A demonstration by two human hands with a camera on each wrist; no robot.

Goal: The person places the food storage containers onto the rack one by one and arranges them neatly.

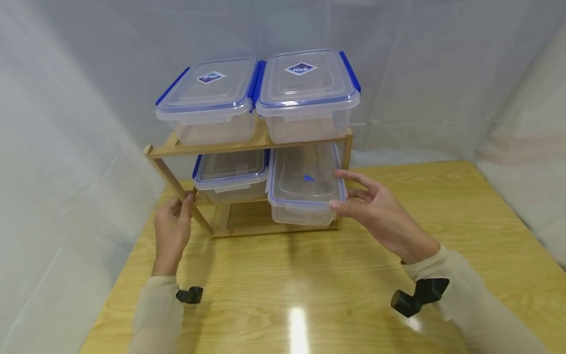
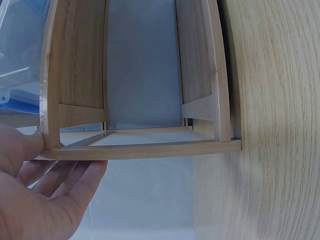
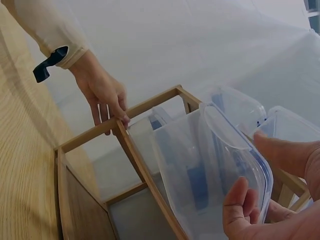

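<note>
My left hand grips the left front post of a wooden rack, at the height of its middle shelf. In the left wrist view, the thumb and fingers lie on either side of that post. My right hand holds a clear plastic container with a blue-edged lid by its right side. This container stands on the right of the middle shelf and juts out past the front bar. Another lidded container sits left of it, farther back.
On the top shelf stand two larger clear containers, one left and one right, both with blue clips. The rack's low bottom shelf is just above the wooden table. Pale sheeting hangs behind and at the sides.
</note>
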